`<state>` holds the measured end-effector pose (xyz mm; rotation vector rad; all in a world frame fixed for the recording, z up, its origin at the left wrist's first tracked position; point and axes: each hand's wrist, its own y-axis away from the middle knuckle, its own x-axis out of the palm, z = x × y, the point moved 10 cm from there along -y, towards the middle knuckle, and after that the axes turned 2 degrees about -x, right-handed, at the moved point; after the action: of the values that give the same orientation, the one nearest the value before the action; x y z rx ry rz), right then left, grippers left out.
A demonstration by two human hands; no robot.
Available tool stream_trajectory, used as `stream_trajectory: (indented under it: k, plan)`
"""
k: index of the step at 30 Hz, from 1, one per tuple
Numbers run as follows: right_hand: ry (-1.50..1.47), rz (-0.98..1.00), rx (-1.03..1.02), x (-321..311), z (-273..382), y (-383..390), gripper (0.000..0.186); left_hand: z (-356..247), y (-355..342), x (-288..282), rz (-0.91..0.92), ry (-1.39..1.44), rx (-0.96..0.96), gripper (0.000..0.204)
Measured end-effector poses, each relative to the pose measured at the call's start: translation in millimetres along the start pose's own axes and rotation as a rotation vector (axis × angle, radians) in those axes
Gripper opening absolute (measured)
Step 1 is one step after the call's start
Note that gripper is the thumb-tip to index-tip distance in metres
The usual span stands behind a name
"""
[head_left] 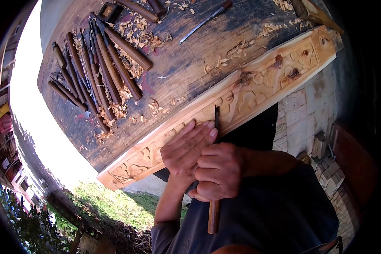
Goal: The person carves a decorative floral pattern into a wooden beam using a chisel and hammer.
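A long pale wooden board (pixel 252 99), carved with leaf and petal shapes, lies slantwise along the workbench's near edge. My right hand (pixel 218 171) is wrapped round a carving gouge (pixel 214 218), whose brown wooden handle sticks out below the fist. Its dark blade points away from me, the tip at the carved relief near the board's middle. Flat on the board rests my left hand (pixel 183 150), fingers stretched out and fingertips against the blade. Part of the carving is hidden under it.
Several wood-handled carving tools (pixel 101 67) lie among shavings at the bench's (pixel 178 72) left. A thin chisel (pixel 205 22) lies alone toward the far side. A small dark box (pixel 110 12) stands behind the tools. A wooden mallet-like piece (pixel 315 15) is at far right.
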<state>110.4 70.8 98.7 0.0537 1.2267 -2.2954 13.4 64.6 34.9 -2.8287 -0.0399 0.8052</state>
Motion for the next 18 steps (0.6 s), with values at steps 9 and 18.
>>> stream_trajectory:
  k: [9,18]
  plan:
    - [0.265,0.111,0.015,-37.0,27.6,-0.9,0.044,-20.6,-2.7,-3.9,-0.071,-0.017,0.201,0.053]
    - [0.215,0.339,0.470,-139.4,6.6,20.1,0.077,-44.5,11.4,13.4,-0.113,-0.345,0.342,0.059]
